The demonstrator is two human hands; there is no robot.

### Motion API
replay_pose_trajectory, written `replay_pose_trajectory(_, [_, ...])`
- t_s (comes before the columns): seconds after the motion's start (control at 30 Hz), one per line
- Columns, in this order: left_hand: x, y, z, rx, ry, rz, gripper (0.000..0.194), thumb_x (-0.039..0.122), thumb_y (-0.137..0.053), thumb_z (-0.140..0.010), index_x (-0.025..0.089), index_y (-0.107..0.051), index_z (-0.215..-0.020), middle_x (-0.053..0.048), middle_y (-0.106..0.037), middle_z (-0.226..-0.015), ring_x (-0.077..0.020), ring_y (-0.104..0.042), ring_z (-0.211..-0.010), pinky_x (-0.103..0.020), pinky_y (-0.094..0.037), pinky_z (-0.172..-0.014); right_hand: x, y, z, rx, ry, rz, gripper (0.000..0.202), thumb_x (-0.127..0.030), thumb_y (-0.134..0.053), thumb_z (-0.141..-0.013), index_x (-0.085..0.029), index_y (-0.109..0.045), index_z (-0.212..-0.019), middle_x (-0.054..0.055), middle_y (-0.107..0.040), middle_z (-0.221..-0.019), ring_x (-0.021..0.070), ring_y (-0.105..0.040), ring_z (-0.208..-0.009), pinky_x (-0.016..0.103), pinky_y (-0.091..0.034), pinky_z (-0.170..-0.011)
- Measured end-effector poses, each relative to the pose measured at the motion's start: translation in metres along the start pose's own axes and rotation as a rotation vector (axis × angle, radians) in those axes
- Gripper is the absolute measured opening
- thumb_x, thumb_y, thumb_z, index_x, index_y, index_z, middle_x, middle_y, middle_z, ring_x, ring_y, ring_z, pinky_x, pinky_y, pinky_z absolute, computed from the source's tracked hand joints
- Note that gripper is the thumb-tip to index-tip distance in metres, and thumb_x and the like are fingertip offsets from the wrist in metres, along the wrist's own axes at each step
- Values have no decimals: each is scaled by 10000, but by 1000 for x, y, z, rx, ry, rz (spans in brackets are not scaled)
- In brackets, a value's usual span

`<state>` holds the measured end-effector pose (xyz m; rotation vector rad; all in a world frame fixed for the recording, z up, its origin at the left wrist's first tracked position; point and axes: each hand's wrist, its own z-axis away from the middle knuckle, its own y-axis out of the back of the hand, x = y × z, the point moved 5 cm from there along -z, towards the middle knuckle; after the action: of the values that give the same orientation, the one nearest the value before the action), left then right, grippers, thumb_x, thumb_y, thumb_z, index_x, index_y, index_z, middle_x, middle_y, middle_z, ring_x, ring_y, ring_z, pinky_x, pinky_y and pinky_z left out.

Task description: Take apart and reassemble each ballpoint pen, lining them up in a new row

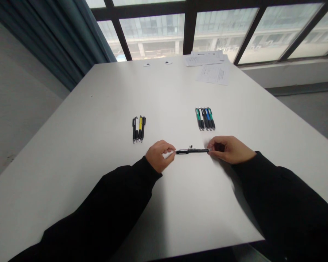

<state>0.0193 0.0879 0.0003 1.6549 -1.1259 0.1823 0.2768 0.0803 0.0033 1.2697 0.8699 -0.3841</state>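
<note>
A black pen (192, 151) lies crosswise between my two hands, its clip toward the left. My left hand (160, 154) pinches the pen's left end between thumb and forefinger. At the opposite end, the thumb and fingertips of my right hand (229, 149) are closed on the pen's tip. Just beyond the pen is a tiny dark and pale piece (191, 146), too small to make out. A row of pens (139, 129), black, white and yellow, lies past my left hand. Past my right hand lies another row of pens (205, 119) in green, white, black and blue.
All of this rests on a white table (112, 94). Paper sheets (211, 72) lie at its far right, and two small white pieces with dark spots (168, 63) sit by the far edge. Behind are a window (153, 36) and a blue-grey curtain (60, 36).
</note>
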Motion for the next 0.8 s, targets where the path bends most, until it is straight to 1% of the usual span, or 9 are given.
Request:
replay_pose_trajectory(0.17, [-1, 0, 0, -5, 0, 3, 103, 127, -637, -719, 154, -695, -799, -17, -605, -686, -127, -519, -631, -265, -453, -638, -1, 1, 1, -20, 0, -5, 168, -259, -659, -739, -166, -669, -878, 14, -615, -681, 157, -567, -616, 283, -454, -608])
replay_pose_trajectory(0.4, [1, 1, -1, -3, 8, -16, 115, 124, -624, -730, 158, -711, -796, -20, -605, -679, -128, -524, -635, -256, -451, -626, -5, 1, 1, -10, -25, -15, 184, -273, -658, -734, -158, -681, -876, 6, -601, -659, 147, -547, -594, 277, -439, -594])
replay_pose_trajectory(0.5, [1, 0, -1, -3, 14, -28, 104, 125, -618, -738, 158, -708, -776, -22, -599, -675, -131, -523, -639, -258, -447, -628, -3, 1, 0, 5, -30, 28, 173, -290, -654, -749, -160, -695, -854, 6, -601, -638, 146, -536, -579, 276, -422, -580])
replay_pose_trajectory(0.57, [1, 0, -1, -5, 13, -19, 100, 125, -606, -747, 156, -698, -771, -21, -598, -681, -129, -519, -639, -260, -446, -635, -2, 1, -1, 10, -23, 16, 174, -314, -654, -764, -163, -693, -841, 7, -601, -637, 146, -526, -579, 278, -414, -580])
replay_pose_trajectory(0.63, [1, 1, -2, -3, 19, 8, 100, 129, -586, -762, 154, -683, -774, -17, -593, -689, -122, -510, -631, -255, -442, -635, -2, 0, -1, 11, -11, -66, 176, -342, -661, -775, -166, -665, -791, 12, -605, -667, 145, -526, -608, 281, -419, -607])
replay_pose_trajectory(0.7, [0, 3, -2, 1, 57, 50, 98, 146, -570, -779, 152, -668, -782, -8, -583, -689, -108, -485, -593, -245, -430, -609, -1, 0, -2, 3, -22, -200, 219, -370, -670, -784, -168, -612, -723, 8, -590, -673, 133, -511, -607, 275, -415, -603])
replay_pose_trajectory(0.8, [-4, 3, -1, -23, 189, 197, 82, 194, -589, -784, 143, -652, -799, 2, -579, -668, -90, -463, -538, -233, -411, -563, 1, -1, -2, -8, -107, -434, 263, -405, -682, -792, -168, -584, -734, -28, -511, -582, 96, -435, -496, 244, -355, -483])
